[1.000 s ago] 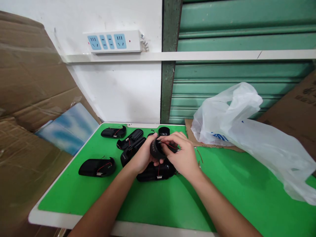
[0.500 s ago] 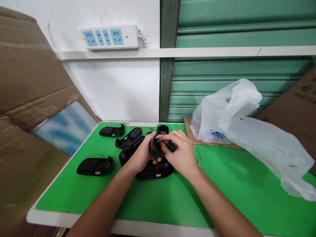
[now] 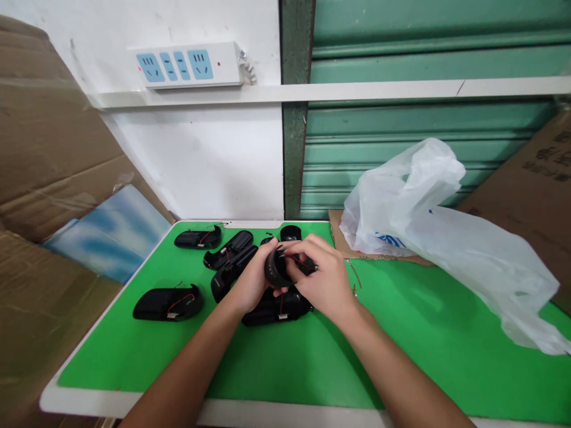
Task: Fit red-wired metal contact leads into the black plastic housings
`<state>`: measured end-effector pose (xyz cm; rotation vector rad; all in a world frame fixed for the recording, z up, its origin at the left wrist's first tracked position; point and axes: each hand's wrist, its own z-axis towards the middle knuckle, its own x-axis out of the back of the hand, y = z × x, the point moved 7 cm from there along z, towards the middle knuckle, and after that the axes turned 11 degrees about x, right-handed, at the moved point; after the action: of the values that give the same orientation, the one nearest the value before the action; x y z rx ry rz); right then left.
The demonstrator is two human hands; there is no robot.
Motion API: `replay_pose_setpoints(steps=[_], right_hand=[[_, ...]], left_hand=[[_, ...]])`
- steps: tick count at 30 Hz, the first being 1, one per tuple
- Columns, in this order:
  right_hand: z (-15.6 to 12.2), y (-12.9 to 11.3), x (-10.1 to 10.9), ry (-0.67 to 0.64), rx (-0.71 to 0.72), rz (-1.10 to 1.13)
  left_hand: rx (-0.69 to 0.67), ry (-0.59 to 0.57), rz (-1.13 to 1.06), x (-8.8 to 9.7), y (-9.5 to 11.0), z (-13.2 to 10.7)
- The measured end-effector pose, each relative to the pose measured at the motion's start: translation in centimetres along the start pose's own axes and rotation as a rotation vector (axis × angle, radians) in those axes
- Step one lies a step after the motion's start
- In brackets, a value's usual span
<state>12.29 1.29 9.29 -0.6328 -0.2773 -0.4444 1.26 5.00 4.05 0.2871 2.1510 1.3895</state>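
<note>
My left hand and my right hand meet over the middle of the green mat. Both are closed round one black plastic shell part with a thin red wire across it. My right fingers pinch at the wire end on the part's right side. Under my hands lies another black shell with a red wire. More black shells lie to the left: one near the mat's left edge, one at the back left, two overlapping, and a small one at the back.
A crumpled white plastic bag lies on cardboard at the right rear of the mat. Cardboard sheets and a blue-white panel lean at the left. A white power strip hangs on the wall. A green shutter stands behind.
My hands keep their grip on the black part. The view has shifted a little, so everything sits slightly further left in the picture.
</note>
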Motion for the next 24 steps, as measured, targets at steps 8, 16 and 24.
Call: replay_pose_setpoints(steps=[8,16,24], right_hand=[[0.04,0.07,0.05,-0.010,-0.011,-0.005],[0.09,-0.09,0.07,-0.003,0.000,0.010],[0.17,-0.20,0.11,-0.063,0.026,0.084]], left_hand=[[-0.023,0.027,0.014,0.36,-0.11,0.09],[-0.032,0.006,0.005,0.04,0.21,-0.05],[-0.026,0.043,-0.028,0.44,0.07,-0.10]])
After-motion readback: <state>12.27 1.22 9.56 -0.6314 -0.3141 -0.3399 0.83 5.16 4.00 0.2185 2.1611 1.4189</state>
